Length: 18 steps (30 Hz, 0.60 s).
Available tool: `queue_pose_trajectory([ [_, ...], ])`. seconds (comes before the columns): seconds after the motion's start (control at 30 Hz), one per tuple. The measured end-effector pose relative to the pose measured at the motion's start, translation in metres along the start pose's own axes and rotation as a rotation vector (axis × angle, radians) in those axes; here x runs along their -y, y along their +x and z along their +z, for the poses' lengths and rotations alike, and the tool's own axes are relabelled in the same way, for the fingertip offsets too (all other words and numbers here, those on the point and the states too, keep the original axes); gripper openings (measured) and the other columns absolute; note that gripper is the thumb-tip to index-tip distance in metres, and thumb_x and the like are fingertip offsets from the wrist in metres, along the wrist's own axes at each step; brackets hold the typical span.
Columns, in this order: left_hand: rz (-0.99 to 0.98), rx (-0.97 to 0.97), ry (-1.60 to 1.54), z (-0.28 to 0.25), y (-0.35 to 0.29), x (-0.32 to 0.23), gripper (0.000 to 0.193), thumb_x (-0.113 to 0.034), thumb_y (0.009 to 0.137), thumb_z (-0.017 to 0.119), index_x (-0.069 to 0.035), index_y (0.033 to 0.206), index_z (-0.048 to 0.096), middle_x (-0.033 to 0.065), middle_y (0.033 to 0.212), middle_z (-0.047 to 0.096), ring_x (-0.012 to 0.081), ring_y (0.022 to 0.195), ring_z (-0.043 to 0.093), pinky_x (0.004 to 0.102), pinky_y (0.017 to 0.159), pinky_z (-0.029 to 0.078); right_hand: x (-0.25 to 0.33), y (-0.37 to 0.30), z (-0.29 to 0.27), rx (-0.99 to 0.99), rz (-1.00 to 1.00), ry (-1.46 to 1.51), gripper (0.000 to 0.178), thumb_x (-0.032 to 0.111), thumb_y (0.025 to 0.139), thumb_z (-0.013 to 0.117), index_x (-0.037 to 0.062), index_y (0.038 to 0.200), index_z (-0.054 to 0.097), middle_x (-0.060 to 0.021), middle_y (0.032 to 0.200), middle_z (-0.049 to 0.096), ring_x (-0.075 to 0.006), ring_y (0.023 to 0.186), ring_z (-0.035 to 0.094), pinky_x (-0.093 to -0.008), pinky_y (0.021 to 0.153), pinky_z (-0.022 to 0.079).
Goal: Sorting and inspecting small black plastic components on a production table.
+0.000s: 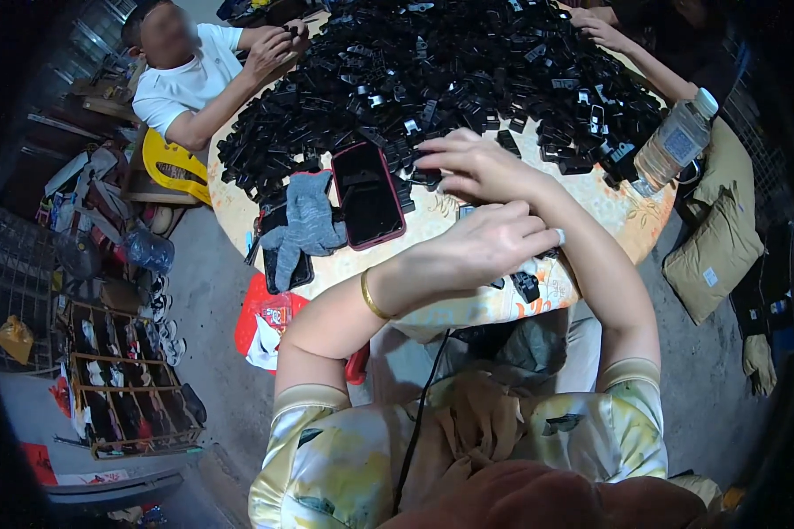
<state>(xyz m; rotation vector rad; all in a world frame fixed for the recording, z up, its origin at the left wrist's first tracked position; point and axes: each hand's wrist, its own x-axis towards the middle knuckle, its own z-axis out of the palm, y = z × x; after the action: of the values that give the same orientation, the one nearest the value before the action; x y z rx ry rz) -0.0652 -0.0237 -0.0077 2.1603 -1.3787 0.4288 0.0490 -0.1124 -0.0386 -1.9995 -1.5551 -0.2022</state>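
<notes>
While both hands (485, 207) work, black clips (432, 70) cover the table (626, 220).

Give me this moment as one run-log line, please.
left hand: over table edge, hold unclear | right hand: fingertips at black parts pile | phone: flat on table

Gold bangle (372, 298), pale yellow patterned sleeves (322, 441)

A heap of small black plastic clips (432, 70), some glinting glossy, covers a round table's smooth, floral-printed yellow covering (626, 220) at upper centre. Beside it lie a glossy glass-fronted phone in a red case (368, 194) and a soft grey knitted cloth (309, 220). A clear plastic bottle (675, 141) shines at right; a polished gold-coloured metal bangle (370, 298) gleams mid-frame.
</notes>
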Motion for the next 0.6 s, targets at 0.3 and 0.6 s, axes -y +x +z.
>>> queue_pose_trajectory([
  [0.3, -0.829, 0.221, 0.509, -0.078, -0.033, 0.024, 0.038, -0.014, 0.059, 0.071, -0.005, 0.094, 0.059, 0.0130, 0.087, 0.060, 0.0320, 0.085, 0.054, 0.0389, 0.077, 0.044, 0.004, -0.003, -0.008, 0.085, 0.142, -0.154, 0.032, 0.021, 0.073, 0.067, 0.0118, 0.102, 0.057, -0.0066, 0.112, 0.054, -0.0270, 0.097, 0.052, -0.0390, 0.084, 0.044],
  [0.6, -0.737, 0.178, 0.450, -0.047, -0.041, 0.053, 0.023, -0.003, 0.068, 0.060, 0.003, 0.091, 0.057, 0.0183, 0.086, 0.058, 0.0345, 0.083, 0.057, 0.0412, 0.075, 0.046, 0.006, -0.005, -0.012, 0.035, 0.091, -0.173, 0.036, 0.024, 0.072, 0.068, 0.0115, 0.103, 0.058, -0.0089, 0.102, 0.057, -0.0276, 0.098, 0.054, -0.0379, 0.083, 0.045],
])
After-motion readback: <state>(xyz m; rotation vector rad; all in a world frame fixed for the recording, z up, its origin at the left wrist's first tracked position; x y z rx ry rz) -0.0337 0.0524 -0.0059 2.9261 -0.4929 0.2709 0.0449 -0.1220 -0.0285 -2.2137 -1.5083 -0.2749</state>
